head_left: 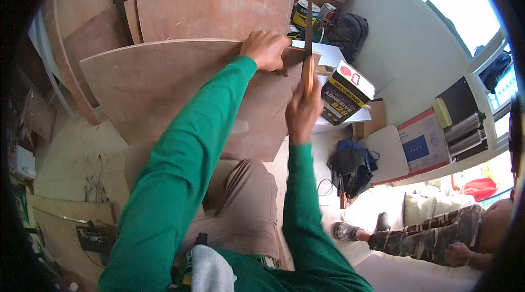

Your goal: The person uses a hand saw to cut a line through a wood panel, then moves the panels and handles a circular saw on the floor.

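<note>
A brown plywood board (180, 81) with a curved upper edge leans in front of my knees. My left hand (265, 50) is closed over that edge near its right end, with the thumb on the near face. In my right hand (304, 111) is what looks like a file (309, 68), its wooden handle in my fist and its long, narrow dark blade pointing away from me. The blade passes the board's right corner; whether it touches the edge I cannot tell.
Beside my right hand stands a black and yellow adhesive can (345, 95). Larger wood panels (213, 2) lean behind the board. A dark bag (353, 166) lies on the floor at right. Another person in camouflage trousers (432, 237) sits at the lower right.
</note>
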A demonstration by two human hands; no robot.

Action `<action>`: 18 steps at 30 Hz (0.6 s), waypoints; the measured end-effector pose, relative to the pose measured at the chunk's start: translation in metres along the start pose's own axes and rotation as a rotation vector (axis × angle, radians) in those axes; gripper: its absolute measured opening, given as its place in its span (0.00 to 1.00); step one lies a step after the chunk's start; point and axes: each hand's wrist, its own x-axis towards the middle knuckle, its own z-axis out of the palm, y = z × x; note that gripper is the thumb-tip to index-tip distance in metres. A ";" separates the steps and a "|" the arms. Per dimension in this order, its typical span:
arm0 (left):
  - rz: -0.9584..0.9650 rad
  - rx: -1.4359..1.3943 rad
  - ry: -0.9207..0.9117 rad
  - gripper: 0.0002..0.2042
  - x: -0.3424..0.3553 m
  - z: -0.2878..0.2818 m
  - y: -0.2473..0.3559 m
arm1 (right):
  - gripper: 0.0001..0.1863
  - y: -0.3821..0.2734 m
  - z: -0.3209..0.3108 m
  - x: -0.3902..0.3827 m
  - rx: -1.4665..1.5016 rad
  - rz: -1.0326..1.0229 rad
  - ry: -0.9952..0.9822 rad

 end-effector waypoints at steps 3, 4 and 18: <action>-0.003 -0.007 -0.001 0.37 -0.001 0.001 -0.010 | 0.18 -0.015 0.007 0.029 0.007 0.124 -0.057; 0.004 -0.027 0.006 0.36 -0.003 0.000 -0.018 | 0.19 -0.018 0.003 0.012 0.044 0.058 -0.031; 0.019 -0.008 0.060 0.34 0.008 0.002 -0.010 | 0.18 0.006 0.013 0.012 0.103 -0.017 0.067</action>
